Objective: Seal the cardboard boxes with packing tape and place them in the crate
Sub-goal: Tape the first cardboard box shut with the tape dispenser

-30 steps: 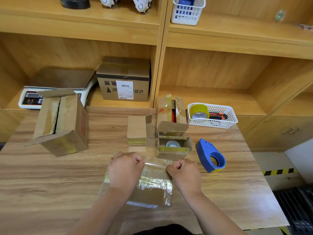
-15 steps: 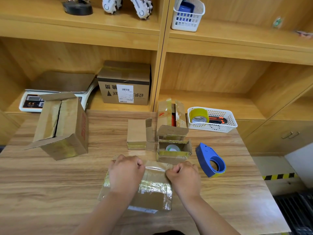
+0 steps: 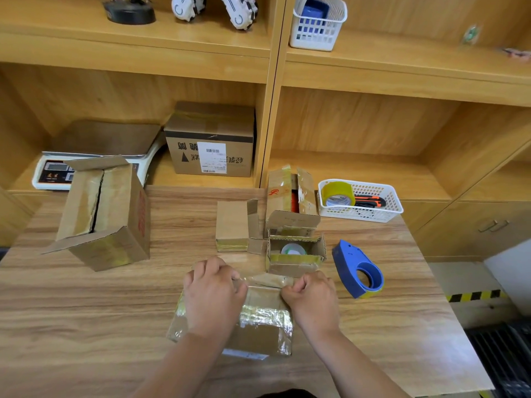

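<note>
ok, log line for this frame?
phase: sealing | left hand: holds tape strip on taped box | right hand: pinches tape strip | blue dispenser: untouched on table

Taken from a single wide-angle camera worn on the head, set above the near edge of the wooden table (image 3: pixel 86 326) and aimed forward and down across it toward the shelving (image 3: pixel 270 110) at the far side. Sits close in, catching both forearms entering from the bottom edge and the left hand (image 3: pixel 212 300) and right hand (image 3: pixel 313 300) just below centre. Takes in a strip of floor (image 3: pixel 465 311) past the table's right end and bows straight edges toward the margins.
</note>
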The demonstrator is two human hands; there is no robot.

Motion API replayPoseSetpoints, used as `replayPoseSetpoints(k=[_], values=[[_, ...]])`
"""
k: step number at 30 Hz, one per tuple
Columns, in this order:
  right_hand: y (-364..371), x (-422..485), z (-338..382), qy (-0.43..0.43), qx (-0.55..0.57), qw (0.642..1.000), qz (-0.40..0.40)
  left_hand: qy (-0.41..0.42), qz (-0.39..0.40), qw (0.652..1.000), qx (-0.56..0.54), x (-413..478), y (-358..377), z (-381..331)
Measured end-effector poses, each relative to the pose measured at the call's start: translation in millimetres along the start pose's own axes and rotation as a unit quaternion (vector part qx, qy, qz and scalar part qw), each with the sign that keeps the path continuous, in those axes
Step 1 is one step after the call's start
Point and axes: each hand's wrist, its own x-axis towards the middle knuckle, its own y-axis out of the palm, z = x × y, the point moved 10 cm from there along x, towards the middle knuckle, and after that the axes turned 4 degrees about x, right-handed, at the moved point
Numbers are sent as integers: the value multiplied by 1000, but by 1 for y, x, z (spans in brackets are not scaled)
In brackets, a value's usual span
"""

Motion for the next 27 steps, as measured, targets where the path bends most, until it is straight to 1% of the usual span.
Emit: replayPoseSetpoints(k=[5, 8, 11, 13, 15, 17, 19, 21, 22, 27], values=[[0, -1, -1, 5, 18, 1000, -2, -25, -12, 999, -35, -6, 2, 2], [1, -1, -1, 1, 23, 1000, -4, -55, 8, 998, -10, -2, 2, 11], [1, -1, -2, -1, 24, 1000, -5, -82, 39, 995, -45, 7, 5, 24], [2, -1, -2, -2, 32, 999, -1, -51, 47, 995, -78, 10, 9, 20], [3, -2, -3, 2, 47, 999, 6, 7, 62, 995, -77, 14, 14, 4], [4, -2, -5, 16, 61, 998, 9, 79, 95, 992, -40, 19, 26, -15], [5, -3, -9, 29, 81, 996, 8, 132, 154, 979, 14, 22, 44, -28], [6, -4, -14, 50, 120, 992, 5, 151, 202, 965, 73, 24, 56, -29], [7, -4, -16, 61, 143, 988, 8, 157, 211, 960, 94, 26, 57, -29], [17, -5, -22, 81, 221, 971, 34, 190, 203, 954, 113, 30, 53, -32]])
